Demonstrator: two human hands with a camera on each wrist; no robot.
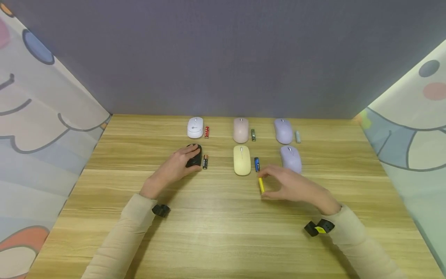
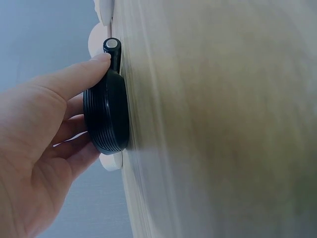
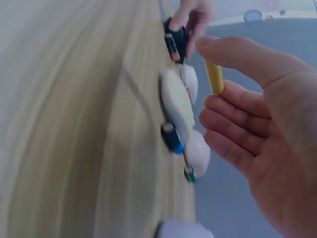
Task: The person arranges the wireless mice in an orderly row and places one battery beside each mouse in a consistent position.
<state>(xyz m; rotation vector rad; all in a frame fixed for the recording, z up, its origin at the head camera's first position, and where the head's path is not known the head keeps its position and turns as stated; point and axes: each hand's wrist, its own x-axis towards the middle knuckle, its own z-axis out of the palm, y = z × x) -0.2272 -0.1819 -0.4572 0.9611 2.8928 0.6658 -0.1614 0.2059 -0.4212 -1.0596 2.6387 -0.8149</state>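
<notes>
My left hand [image 1: 177, 164] grips a black computer mouse [image 1: 193, 159] at the left of the front row. Thumb and fingers lie along opposite sides of the mouse in the left wrist view, its ridged side [image 2: 101, 121] facing the camera. A black battery with a copper end [image 1: 205, 162] lies just right of that mouse. Between thumb and fingertips, my right hand [image 1: 294, 185] pinches a yellow battery [image 3: 215, 77] by its two ends. Close by lie a blue battery [image 1: 257, 164] and a yellow mouse [image 1: 242, 160]; a lilac mouse [image 1: 291, 157] is partly hidden behind this hand.
Along the back row stand a white mouse [image 1: 195, 127] with a red battery [image 1: 207, 132], a pink mouse [image 1: 241, 130] with a green battery [image 1: 253, 135], and another lilac mouse [image 1: 283, 131] with a pale blue battery [image 1: 297, 137]. A grey panel [image 1: 230, 58] borders the wooden table [image 1: 209, 232].
</notes>
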